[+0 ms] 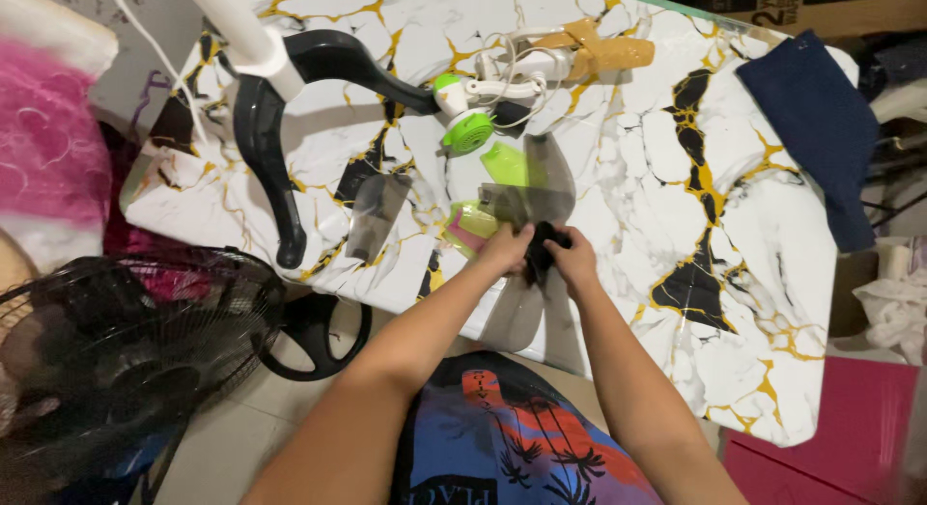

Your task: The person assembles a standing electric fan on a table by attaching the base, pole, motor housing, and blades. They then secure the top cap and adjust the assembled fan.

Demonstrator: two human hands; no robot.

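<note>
Both my hands meet at the near edge of a white marble-patterned table (753, 225). My left hand (504, 247) and my right hand (576, 258) together grip the black hub (541, 246) of a translucent grey fan blade set. One blade (548, 173) points away from me, and another blade (510, 312) hangs over the table edge. A loose grey blade (377, 213) lies to the left on the table.
A black fan stand base (280, 128) with a white pole (241, 27) lies on the table's left. A small green and white fan (468, 128) and a tan object (608, 51) sit behind. A dark blue cloth (821, 128) drapes at right. A black fan grille (116, 350) stands on the floor left.
</note>
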